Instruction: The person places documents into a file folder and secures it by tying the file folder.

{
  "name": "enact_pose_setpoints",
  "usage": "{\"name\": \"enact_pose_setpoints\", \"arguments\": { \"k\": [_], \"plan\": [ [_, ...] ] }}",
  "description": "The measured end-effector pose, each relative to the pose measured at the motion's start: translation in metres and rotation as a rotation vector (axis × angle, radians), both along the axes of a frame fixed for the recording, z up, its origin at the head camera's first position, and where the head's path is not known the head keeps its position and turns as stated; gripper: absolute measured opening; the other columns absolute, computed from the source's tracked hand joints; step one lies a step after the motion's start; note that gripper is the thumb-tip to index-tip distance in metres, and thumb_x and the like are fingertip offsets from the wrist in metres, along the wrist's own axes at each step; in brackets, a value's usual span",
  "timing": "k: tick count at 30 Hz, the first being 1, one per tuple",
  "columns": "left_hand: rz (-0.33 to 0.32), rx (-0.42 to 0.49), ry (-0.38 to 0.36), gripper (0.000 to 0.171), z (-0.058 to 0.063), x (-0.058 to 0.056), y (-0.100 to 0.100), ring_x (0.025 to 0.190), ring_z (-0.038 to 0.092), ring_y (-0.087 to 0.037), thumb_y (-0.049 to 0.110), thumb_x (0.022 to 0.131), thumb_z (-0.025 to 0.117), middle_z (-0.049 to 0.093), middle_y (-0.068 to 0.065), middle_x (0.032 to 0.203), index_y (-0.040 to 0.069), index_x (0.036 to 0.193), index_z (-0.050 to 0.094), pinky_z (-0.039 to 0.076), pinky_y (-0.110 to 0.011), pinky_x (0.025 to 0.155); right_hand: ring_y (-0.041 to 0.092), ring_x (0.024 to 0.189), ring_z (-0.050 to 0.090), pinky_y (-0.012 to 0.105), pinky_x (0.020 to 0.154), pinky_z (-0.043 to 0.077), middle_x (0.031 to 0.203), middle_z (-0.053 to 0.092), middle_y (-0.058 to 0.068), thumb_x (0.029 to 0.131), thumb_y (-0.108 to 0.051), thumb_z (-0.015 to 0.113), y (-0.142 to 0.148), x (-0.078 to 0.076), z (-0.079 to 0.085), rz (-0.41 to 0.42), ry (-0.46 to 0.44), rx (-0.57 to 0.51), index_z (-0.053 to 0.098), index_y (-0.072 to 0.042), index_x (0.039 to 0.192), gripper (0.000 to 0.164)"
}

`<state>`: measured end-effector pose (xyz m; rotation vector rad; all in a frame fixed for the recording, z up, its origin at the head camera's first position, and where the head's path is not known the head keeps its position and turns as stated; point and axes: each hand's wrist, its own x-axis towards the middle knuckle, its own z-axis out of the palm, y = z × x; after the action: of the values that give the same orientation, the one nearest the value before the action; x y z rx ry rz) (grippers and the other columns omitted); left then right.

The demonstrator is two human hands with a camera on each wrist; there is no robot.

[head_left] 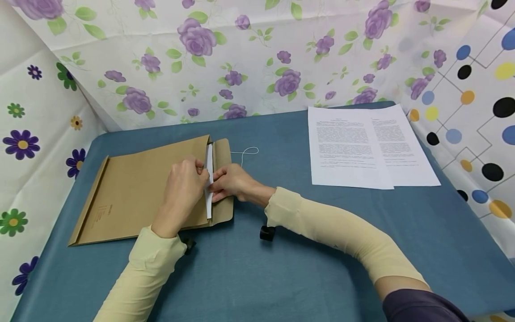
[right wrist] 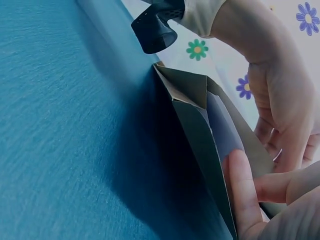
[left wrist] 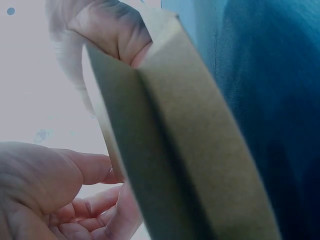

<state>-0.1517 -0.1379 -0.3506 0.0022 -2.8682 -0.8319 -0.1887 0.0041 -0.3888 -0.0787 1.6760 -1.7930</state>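
A brown paper document envelope (head_left: 141, 183) lies flat, its mouth and flap (head_left: 223, 214) on the right. White papers (head_left: 209, 197) stick out slightly at the mouth. My left hand (head_left: 183, 192) is over the mouth, pinching the envelope's upper panel edge; the left wrist view shows thumb and fingers (left wrist: 45, 195) at that edge. My right hand (head_left: 233, 181) reaches in from the right, over the flap, with fingers against the papers' edge. In the right wrist view one straight finger (right wrist: 242, 185) touches the papers (right wrist: 222, 122); the other fingertips are partly hidden.
Two printed sheets (head_left: 342, 147) overlap at the table's back right. A thin white string (head_left: 250, 151) trails from the flap. Blue cloth covers the table (head_left: 281, 277). Patterned curtains (head_left: 241, 58) stand along the back and both sides. Small black wrist cameras (head_left: 267, 233) hang below the sleeves.
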Motion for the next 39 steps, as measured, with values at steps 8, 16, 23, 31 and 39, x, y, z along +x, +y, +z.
{"name": "enact_pose_setpoints", "arguments": {
  "k": [8, 16, 23, 31, 39],
  "plan": [
    [-0.006, -0.001, -0.003, 0.018, -0.001, -0.001, 0.001, 0.072, 0.064, -0.030, 0.004, 0.094, 0.059, 0.068, -0.017, 0.087, -0.007, 0.104, 0.069, 0.051, -0.040, 0.060, 0.019, 0.056, 0.069, 0.028, 0.060, 0.059, 0.084, 0.067, 0.019, 0.094, 0.014, 0.063, -0.003, -0.002, -0.002, -0.021, -0.010, 0.021, 0.068, 0.010, 0.106, 0.013],
    [-0.014, 0.003, -0.013, 0.019, -0.002, -0.001, 0.001, 0.069, 0.064, -0.030, 0.004, 0.094, 0.059, 0.069, -0.018, 0.088, -0.007, 0.106, 0.069, 0.051, -0.040, 0.058, 0.021, 0.056, 0.068, 0.030, 0.061, 0.060, 0.087, 0.067, 0.020, 0.093, 0.017, 0.059, -0.008, 0.000, -0.008, -0.018, 0.001, 0.032, 0.066, 0.010, 0.106, 0.017],
    [-0.012, 0.002, -0.009, 0.019, -0.003, -0.001, 0.002, 0.069, 0.064, -0.030, 0.004, 0.094, 0.060, 0.069, -0.018, 0.087, -0.007, 0.106, 0.070, 0.050, -0.039, 0.057, 0.020, 0.055, 0.068, 0.032, 0.060, 0.060, 0.082, 0.068, 0.020, 0.093, 0.015, 0.060, -0.005, 0.000, -0.009, -0.013, 0.082, 0.062, 0.065, 0.011, 0.111, 0.019],
    [0.002, -0.004, -0.004, 0.016, -0.005, -0.001, 0.001, 0.071, 0.064, -0.031, 0.003, 0.094, 0.062, 0.068, -0.017, 0.087, -0.007, 0.104, 0.070, 0.052, -0.042, 0.060, 0.020, 0.058, 0.068, 0.034, 0.059, 0.060, 0.088, 0.072, 0.023, 0.097, 0.005, 0.065, 0.009, -0.003, -0.006, 0.015, 0.155, 0.100, 0.063, 0.012, 0.124, 0.028],
    [-0.003, -0.009, 0.008, 0.015, -0.004, -0.002, 0.001, 0.076, 0.065, -0.032, 0.003, 0.092, 0.063, 0.069, -0.017, 0.088, -0.006, 0.101, 0.071, 0.053, -0.044, 0.065, 0.020, 0.066, 0.067, 0.032, 0.060, 0.058, 0.093, 0.073, 0.018, 0.099, -0.005, 0.065, 0.028, -0.004, 0.001, 0.052, 0.283, 0.235, 0.068, 0.005, 0.122, 0.024]
  ]
}}
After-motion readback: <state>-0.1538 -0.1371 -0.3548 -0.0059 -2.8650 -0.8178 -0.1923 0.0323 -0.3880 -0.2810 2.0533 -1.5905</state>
